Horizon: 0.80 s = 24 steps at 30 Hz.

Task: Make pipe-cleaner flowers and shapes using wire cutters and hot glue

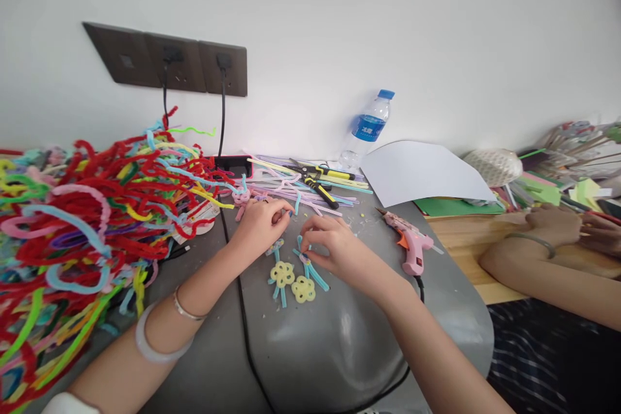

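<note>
Two small pipe-cleaner flowers lie on the grey table (339, 343), each with a yellow looped head and light blue stems: the left flower (281, 273) and the right flower (305, 287). My left hand (259, 223) is curled with fingertips pinched just above the left flower's stem end. My right hand (330, 247) is curled too, its fingertips pinching the top of the right flower's blue stem. Both hands rest on the table, almost touching.
A big tangled heap of coloured pipe cleaners (72, 239) fills the left. Behind the hands lie loose pastel pipe cleaners (286, 187), yellow-handled pliers (321, 191), a phone (233, 165) and a water bottle (369, 129). A pink glue gun (411, 244) lies right; another person's hands (557, 226) beyond.
</note>
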Motion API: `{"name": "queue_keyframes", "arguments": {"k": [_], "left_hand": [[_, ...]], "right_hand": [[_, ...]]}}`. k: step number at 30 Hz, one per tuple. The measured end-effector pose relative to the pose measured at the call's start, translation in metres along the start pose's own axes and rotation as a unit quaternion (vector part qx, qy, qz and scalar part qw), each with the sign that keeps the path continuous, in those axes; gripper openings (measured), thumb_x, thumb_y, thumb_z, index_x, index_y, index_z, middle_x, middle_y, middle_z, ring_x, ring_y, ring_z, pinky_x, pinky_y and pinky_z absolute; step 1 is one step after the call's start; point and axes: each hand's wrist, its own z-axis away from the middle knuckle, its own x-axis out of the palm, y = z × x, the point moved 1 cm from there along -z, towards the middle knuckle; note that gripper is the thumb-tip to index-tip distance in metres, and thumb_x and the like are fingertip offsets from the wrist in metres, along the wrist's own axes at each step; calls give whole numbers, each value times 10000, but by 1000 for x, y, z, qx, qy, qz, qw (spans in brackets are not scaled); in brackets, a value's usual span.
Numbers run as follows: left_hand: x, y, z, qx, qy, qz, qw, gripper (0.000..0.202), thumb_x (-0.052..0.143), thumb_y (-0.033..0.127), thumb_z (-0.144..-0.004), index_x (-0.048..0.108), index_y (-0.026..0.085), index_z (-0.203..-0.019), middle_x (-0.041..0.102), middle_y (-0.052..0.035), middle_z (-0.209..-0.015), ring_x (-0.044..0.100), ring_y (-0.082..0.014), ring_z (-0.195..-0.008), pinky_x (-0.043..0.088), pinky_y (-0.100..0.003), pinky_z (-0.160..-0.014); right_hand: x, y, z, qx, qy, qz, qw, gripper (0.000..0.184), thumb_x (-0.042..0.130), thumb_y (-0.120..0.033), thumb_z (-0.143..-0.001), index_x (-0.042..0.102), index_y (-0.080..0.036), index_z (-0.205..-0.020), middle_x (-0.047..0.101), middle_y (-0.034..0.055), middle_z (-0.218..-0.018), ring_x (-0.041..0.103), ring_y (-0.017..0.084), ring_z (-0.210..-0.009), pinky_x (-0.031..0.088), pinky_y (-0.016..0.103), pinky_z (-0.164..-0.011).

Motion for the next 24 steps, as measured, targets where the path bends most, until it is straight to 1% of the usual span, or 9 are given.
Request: {"name": "queue_keyframes", "arguments": {"k": [3, 6, 9, 11, 13, 17, 21, 24], "left_hand": [[0, 0, 0, -2, -2, -3, 1000, 195, 523, 185, -867, 714, 196, -907, 516, 62, -524, 468, -122, -521, 348, -266, -654], [-2, 1, 0, -2, -4, 1, 1000, 196, 521, 180, -865, 713, 195, -903, 508, 64, -518, 461, -125, -513, 352, -268, -660], [-2, 1, 0, -1, -2, 4, 1000, 196, 520, 185, -868, 713, 191, -903, 523, 55, -533, 465, -130, -523, 346, -268, -652], [-2, 1, 0, -1, -1, 6, 1000, 193, 523, 186, -867, 713, 187, -903, 527, 52, -539, 466, -130, -527, 341, -267, -648], [-2, 1, 0, -2, -2, 9, 1000, 193, 525, 179, -863, 714, 186, -902, 528, 52, -539, 461, -129, -525, 339, -267, -644], [-2, 1, -1, -6, -3, 12, 1000, 193, 521, 173, -857, 711, 184, -892, 525, 54, -535, 440, -122, -514, 339, -261, -629], [-3, 2, -1, -7, -5, 14, 1000, 195, 513, 181, -863, 705, 180, -892, 514, 52, -529, 431, -120, -510, 323, -256, -599], [-3, 2, -1, -3, -2, 13, 1000, 192, 516, 183, -864, 705, 185, -896, 520, 50, -532, 442, -122, -518, 326, -255, -600]], "right_hand": [[2, 2, 0, -2, 2, -6, 1000, 132, 688, -97, -854, 701, -210, -787, 653, 59, -997, 604, 225, -933, 397, 396, -888], [-2, 5, 0, 5, 12, -53, 998, 127, 694, -101, -853, 721, -215, -805, 654, 55, -991, 612, 216, -941, 422, 365, -877], [-10, 7, 0, 32, 34, -115, 992, 138, 644, -97, -876, 713, -215, -861, 654, 47, -992, 614, 191, -912, 455, 317, -830], [-14, 8, 0, 53, 38, -137, 988, 141, 617, -95, -878, 694, -211, -858, 654, 38, -970, 608, 184, -888, 462, 303, -803], [-14, 10, -1, 57, 24, -146, 987, 140, 611, -94, -867, 682, -208, -829, 649, 34, -947, 604, 186, -886, 462, 305, -804], [-7, 11, -2, 35, -20, -165, 985, 141, 609, -102, -860, 687, -209, -811, 643, 38, -970, 613, 193, -931, 460, 317, -845], [-2, 11, -5, 42, -30, -163, 985, 156, 601, -83, -853, 680, -207, -801, 632, 30, -966, 606, 190, -944, 450, 308, -833], [-1, 10, -9, 47, -33, -143, 988, 148, 612, -81, -847, 678, -200, -787, 616, 30, -933, 590, 191, -912, 440, 304, -799]]}}
